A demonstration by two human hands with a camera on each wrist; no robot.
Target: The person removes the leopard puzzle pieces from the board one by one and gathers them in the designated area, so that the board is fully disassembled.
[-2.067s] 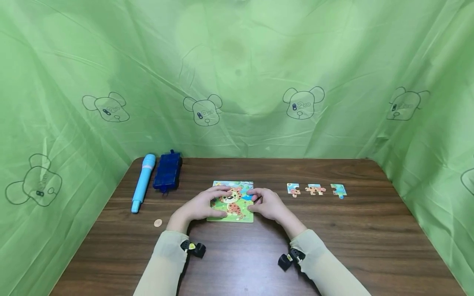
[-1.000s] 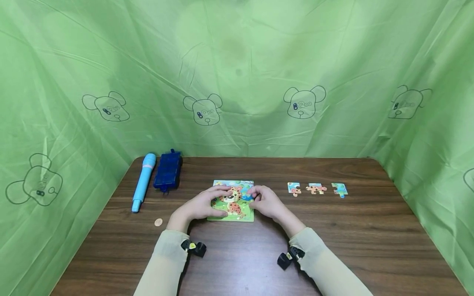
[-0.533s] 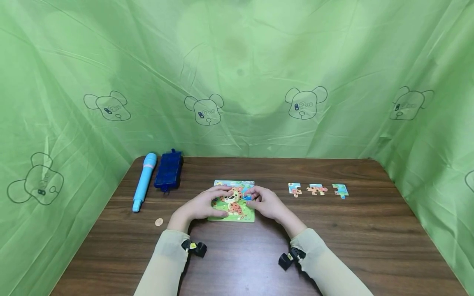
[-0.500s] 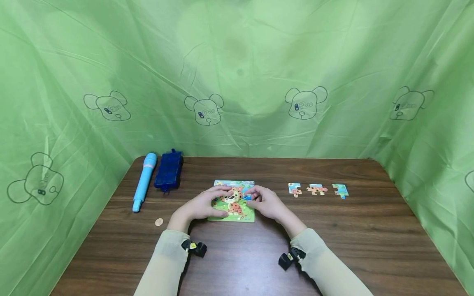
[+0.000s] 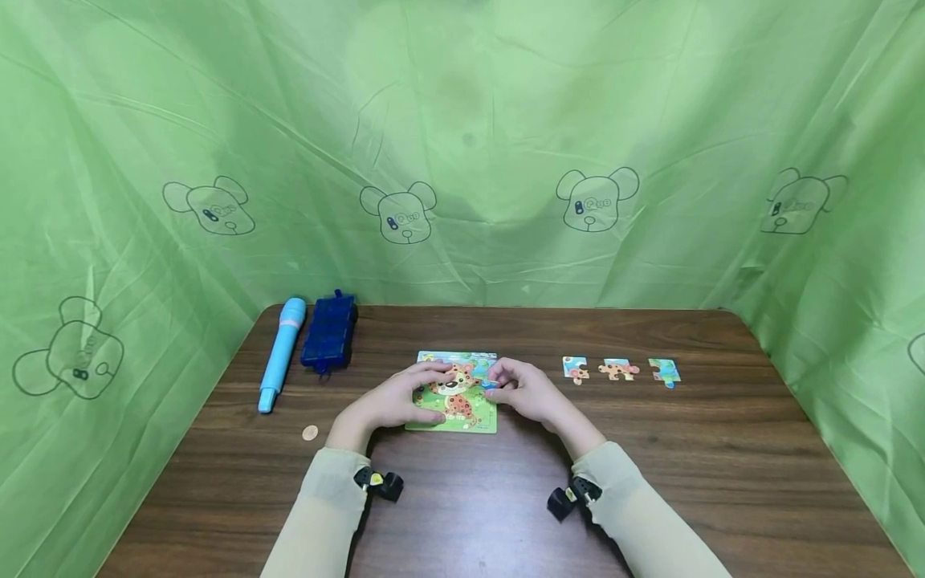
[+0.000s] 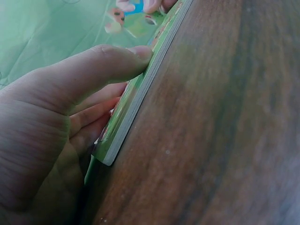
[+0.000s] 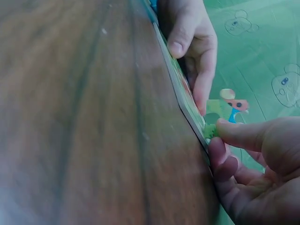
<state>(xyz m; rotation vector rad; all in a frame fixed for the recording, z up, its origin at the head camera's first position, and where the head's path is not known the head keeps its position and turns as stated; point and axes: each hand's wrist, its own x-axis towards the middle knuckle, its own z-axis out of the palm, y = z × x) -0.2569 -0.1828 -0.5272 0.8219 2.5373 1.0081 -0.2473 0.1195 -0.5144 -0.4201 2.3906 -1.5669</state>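
A jigsaw puzzle board (image 5: 462, 421) with a spotted cartoon animal lies flat at the middle of the table. My left hand (image 5: 393, 399) rests over its left part, fingers spread and the thumb (image 6: 119, 63) on the picture near the front edge. At the board's right side, my right hand (image 5: 527, 391) pinches a puzzle piece (image 7: 225, 107) between thumb and fingers. That piece stands tilted up from the board, showing green, blue and a spotted patch; the fingers hide part of it. Three loose puzzle pieces, the middle one (image 5: 617, 369) among them, lie in a row to the right.
A blue toy microphone (image 5: 282, 353) and a dark blue plastic case (image 5: 328, 333) lie at the table's back left. A small round tan disc (image 5: 310, 433) is left of my left wrist. Green curtain (image 5: 462, 160) surrounds the back and sides.
My right hand, further in over the board half a second ago, has shifted slightly right and back with the pinched puzzle piece. My left hand has stayed in place on the board.
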